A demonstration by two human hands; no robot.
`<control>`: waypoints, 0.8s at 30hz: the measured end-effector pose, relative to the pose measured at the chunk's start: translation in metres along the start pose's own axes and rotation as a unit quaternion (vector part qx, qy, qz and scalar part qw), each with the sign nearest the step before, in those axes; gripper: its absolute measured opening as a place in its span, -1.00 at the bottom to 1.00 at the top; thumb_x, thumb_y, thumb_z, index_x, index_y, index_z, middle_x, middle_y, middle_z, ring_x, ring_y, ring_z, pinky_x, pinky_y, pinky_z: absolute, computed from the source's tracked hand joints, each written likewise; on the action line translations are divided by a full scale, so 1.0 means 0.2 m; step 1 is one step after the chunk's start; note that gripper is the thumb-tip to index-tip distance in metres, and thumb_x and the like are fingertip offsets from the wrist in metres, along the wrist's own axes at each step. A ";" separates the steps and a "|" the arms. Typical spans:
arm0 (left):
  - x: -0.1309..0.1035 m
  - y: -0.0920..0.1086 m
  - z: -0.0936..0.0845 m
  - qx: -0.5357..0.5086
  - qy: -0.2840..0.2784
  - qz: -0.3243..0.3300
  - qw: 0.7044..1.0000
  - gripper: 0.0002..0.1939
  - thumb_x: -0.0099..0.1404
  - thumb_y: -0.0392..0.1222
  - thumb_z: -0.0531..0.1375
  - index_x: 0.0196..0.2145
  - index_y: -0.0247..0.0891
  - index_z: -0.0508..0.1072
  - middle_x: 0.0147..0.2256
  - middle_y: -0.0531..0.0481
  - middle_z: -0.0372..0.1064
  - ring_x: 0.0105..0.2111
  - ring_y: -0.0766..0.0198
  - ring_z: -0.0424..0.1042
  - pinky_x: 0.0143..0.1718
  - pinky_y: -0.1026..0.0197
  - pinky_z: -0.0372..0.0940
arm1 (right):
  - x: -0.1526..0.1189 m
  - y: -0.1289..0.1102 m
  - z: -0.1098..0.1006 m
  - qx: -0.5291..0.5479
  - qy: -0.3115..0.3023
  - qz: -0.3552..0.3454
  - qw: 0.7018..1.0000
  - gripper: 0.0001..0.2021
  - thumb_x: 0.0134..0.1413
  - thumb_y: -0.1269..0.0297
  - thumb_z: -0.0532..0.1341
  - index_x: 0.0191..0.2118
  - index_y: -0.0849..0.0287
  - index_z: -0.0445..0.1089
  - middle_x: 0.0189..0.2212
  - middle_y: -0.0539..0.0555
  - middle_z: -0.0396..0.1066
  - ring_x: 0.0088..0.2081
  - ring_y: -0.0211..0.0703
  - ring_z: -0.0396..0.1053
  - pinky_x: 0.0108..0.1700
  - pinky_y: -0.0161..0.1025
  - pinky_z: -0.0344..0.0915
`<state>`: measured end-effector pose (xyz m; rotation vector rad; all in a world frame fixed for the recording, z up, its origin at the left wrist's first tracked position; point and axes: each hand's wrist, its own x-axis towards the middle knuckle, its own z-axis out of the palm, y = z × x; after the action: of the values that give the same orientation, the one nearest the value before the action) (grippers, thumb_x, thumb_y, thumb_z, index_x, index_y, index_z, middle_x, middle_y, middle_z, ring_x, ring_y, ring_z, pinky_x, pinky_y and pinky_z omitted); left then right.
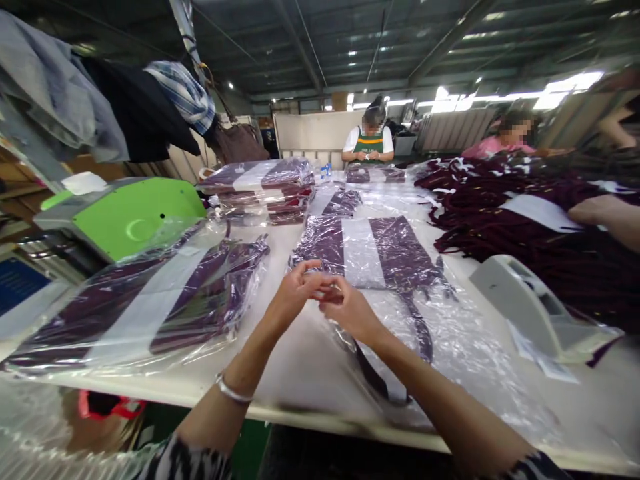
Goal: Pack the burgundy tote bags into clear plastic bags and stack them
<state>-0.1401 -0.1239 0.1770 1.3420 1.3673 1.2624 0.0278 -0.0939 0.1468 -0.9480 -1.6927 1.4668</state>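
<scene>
My left hand [306, 285] and my right hand [347, 308] meet above the table, their fingers bent and pressed together. Whatever lies between the fingertips, if anything, is too small to make out. Just beyond them, a folded dark purple garment [403, 247] lies in a clear plastic bag with a white paper band [363, 250] across it. A dark strap [420, 327] from it curves toward me under the plastic. Loose clear film [470, 353] spreads to the right, partly beneath my right forearm.
Bagged purple garments lie at left [200, 300] and in a stack [260, 183] behind. A green machine [145, 213] stands far left. At right are a grey-white dispenser [525, 300], a heap of dark maroon cloth [490, 193] and another person's hand [600, 212]. Two people sit beyond.
</scene>
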 end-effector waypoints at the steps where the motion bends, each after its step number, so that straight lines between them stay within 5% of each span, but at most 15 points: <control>1: 0.09 -0.01 0.02 0.022 0.004 0.020 1.000 -0.36 0.33 0.13 0.13 0.21 -0.36 0.25 -0.21 -0.18 0.59 -0.24 0.12 0.58 -0.24 0.13 0.45 | 0.04 0.03 -0.04 0.033 0.030 0.032 0.998 -0.57 -0.07 0.32 0.37 -0.01 0.12 0.36 -0.30 0.01 0.53 -0.29 -0.12 0.53 -0.21 -0.17 0.49; 4: 0.27 -0.10 0.00 0.184 0.029 0.077 0.979 -0.46 0.36 0.02 0.09 0.20 -0.33 0.32 -0.08 -0.19 0.56 -0.08 0.11 0.53 -0.03 0.07 0.38 | 0.15 0.13 -0.18 0.100 0.077 0.127 0.984 -0.71 -0.09 0.40 0.34 -0.18 0.14 0.37 -0.43 -0.04 0.49 -0.40 -0.18 0.51 -0.32 -0.25 0.46; 8: 0.35 -0.24 -0.09 0.386 -0.091 0.069 0.915 -0.64 0.35 0.02 0.12 -0.10 -0.24 0.57 -0.10 -0.12 0.57 -0.09 0.08 0.49 0.01 0.10 0.30 | 0.20 0.23 -0.30 0.096 0.091 0.157 0.979 -0.82 -0.17 0.48 0.34 -0.36 0.19 0.41 -0.55 -0.08 0.45 -0.50 -0.29 0.40 -0.45 -0.38 0.30; 10: 0.36 -0.28 -0.10 0.435 -0.100 0.049 0.894 -0.64 0.33 0.07 0.16 -0.12 -0.22 0.59 -0.15 -0.11 0.57 -0.12 0.07 0.48 -0.04 0.12 0.29 | 0.20 0.25 -0.33 0.093 0.087 0.162 0.979 -0.83 -0.18 0.49 0.34 -0.36 0.21 0.43 -0.58 -0.10 0.42 -0.55 -0.34 0.33 -0.53 -0.42 0.20; 17: 0.46 -0.30 0.00 0.421 -0.091 0.012 0.902 -0.73 0.17 0.01 0.27 -0.35 -0.26 0.56 -0.32 -0.06 0.53 -0.28 0.13 0.45 -0.28 0.21 0.24 | 0.35 0.23 -0.35 0.109 0.105 0.205 0.967 -0.76 0.07 0.11 0.34 -0.34 0.17 0.40 -0.48 0.04 0.53 -0.55 -0.26 0.41 -0.59 -0.38 0.22; 20: 0.51 -0.29 0.03 0.394 -0.121 0.007 0.911 -0.75 0.13 -0.01 0.28 -0.35 -0.25 0.51 -0.39 0.02 0.51 -0.38 0.20 0.43 -0.38 0.26 0.21 | 0.40 0.24 -0.35 0.103 0.123 0.202 0.966 -0.75 0.01 0.16 0.38 -0.44 0.15 0.34 -0.59 -0.02 0.45 -0.60 -0.29 0.35 -0.57 -0.36 0.29; 24: 0.53 -0.27 -0.03 0.373 -0.136 0.000 0.918 -0.54 0.09 0.08 0.32 -0.13 -0.24 0.47 -0.31 0.03 0.51 -0.35 0.20 0.44 -0.38 0.28 0.20 | 0.38 0.26 -0.38 0.080 0.138 0.177 0.971 -0.77 -0.02 0.26 0.37 -0.51 0.14 0.30 -0.65 -0.10 0.37 -0.64 -0.36 0.24 -0.59 -0.39 0.25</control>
<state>-0.1652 -0.0165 0.1337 1.9322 1.7126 0.5041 0.0610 0.0130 0.1070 -1.3443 -1.2284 1.5816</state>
